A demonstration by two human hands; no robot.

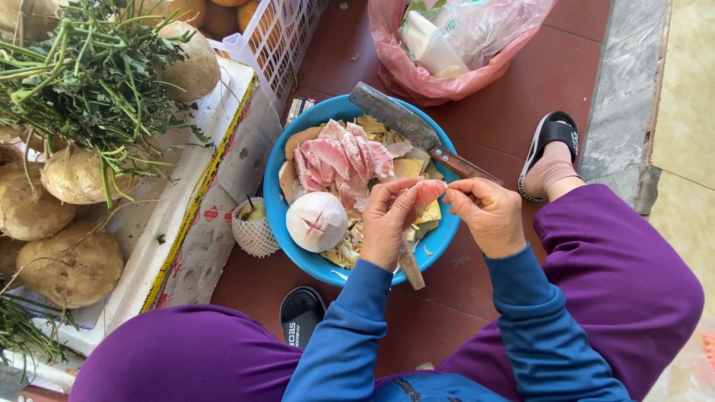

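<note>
My left hand point(387, 223) and my right hand point(488, 214) hold one pink pomelo segment point(428, 191) between them over a blue bowl point(277, 212). A small knife point(410, 266) sticks out under my left palm. Inside the bowl lie peeled pink segments point(335, 160), a round white peeled pomelo point(316, 221) with cuts across its top, and yellowish peel scraps point(344, 251). A cleaver point(406, 126) with a wooden handle rests across the bowl's far rim.
A white foam box point(201, 186) at left holds brown round roots point(71, 260) and green stems point(89, 74). A fruit in a foam net point(253, 227) leans on the bowl. A pink plastic bag point(447, 52) lies beyond it, a white crate point(272, 37) beside. My sandalled feet point(551, 156) rest on red tiles.
</note>
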